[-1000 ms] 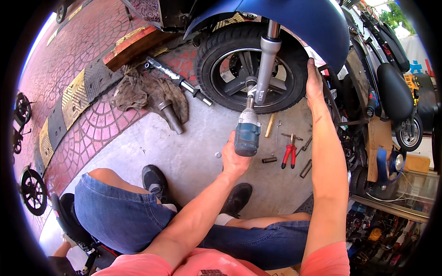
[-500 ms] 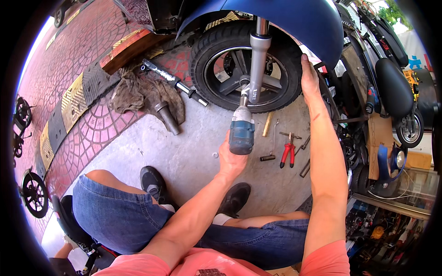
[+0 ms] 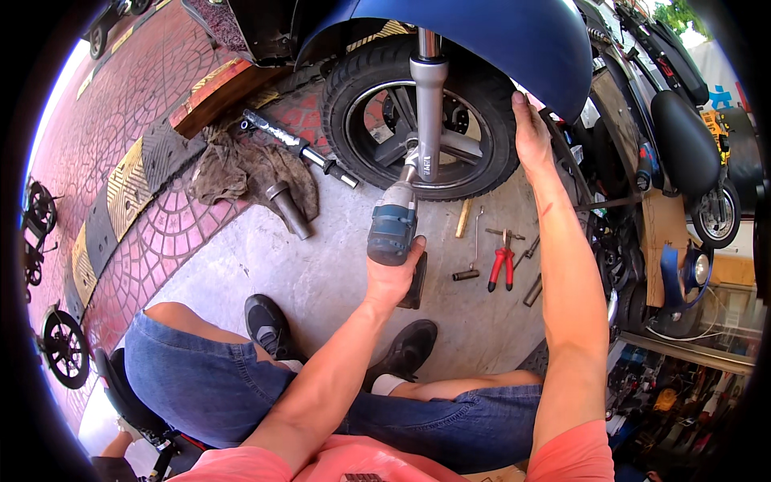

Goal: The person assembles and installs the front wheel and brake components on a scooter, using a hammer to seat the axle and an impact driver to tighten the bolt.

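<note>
Though the left hand (image 3: 391, 281) is clearly closed round the handle of a blue-and-grey power driver (image 3: 392, 229), I can see little of it beyond the thumb; the other fingers are tucked under the tool. Past the red-handled pliers (image 3: 501, 257) on the floor (image 3: 337, 265), the driver's nose reaches the hub (image 3: 412, 143) of a black-tyred wheel (image 3: 390, 149), close by the foot of the fork leg (image 3: 430, 96); how snugly it seats I can't tell. Along the tyre's right edge lies the right hand (image 3: 533, 143), fingers straight and together, some masking others. Farther up, a blue mudguard (image 3: 482, 40) hides the wheel's top and is itself cut off above. Compared with half a second ago, the driver leans more, its body swung left, and its dark base (image 3: 413, 285) now shows beside the left hand.
</note>
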Motion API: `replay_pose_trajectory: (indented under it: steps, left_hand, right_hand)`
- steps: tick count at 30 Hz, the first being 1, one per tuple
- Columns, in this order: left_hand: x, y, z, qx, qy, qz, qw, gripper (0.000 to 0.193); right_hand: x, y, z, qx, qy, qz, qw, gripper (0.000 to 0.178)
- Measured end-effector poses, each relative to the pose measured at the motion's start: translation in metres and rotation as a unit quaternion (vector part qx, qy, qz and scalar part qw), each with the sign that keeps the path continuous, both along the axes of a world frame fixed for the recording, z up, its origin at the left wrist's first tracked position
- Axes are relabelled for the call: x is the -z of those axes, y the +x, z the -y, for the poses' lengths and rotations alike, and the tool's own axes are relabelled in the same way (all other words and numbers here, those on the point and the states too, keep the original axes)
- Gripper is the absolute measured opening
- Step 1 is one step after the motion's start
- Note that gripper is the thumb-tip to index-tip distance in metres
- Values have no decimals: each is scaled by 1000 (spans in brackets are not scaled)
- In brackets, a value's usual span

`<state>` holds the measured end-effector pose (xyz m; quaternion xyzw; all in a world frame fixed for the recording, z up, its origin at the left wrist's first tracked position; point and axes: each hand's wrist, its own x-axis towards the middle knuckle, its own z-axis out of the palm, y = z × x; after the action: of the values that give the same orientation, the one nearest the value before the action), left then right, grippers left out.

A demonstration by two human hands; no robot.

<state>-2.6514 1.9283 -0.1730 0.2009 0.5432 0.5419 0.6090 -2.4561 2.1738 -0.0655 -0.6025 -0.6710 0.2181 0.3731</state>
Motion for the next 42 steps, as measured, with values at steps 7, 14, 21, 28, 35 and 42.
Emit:
replay_pose_trajectory:
  steps: [7,14,21,28,35,42]
  left_hand:
    - [3,-12,-3,39,12,16,999,26]
    - [6,-25,-7,-2,20,188,982,31]
    - [4,-90,-36,-31,-92,97,991,17]
    - [38,-131,-80,6,-126,106,986,21]
    - [44,-120,-88,23,-126,3,992,26]
    - [49,-107,-81,-26,-90,-139,986,34]
  right_hand:
    - [3,7,-5,22,6,41,999,87]
    - [-20,-10,21,9,27,85,996,83]
    - [-48,-28,90,-20,47,188,981,57]
    - [-32,-54,118,-57,98,177,978,59]
    - [-37,-29,102,-48,111,182,976,68]
    - [-14,-9,96,-48,13,107,993,80]
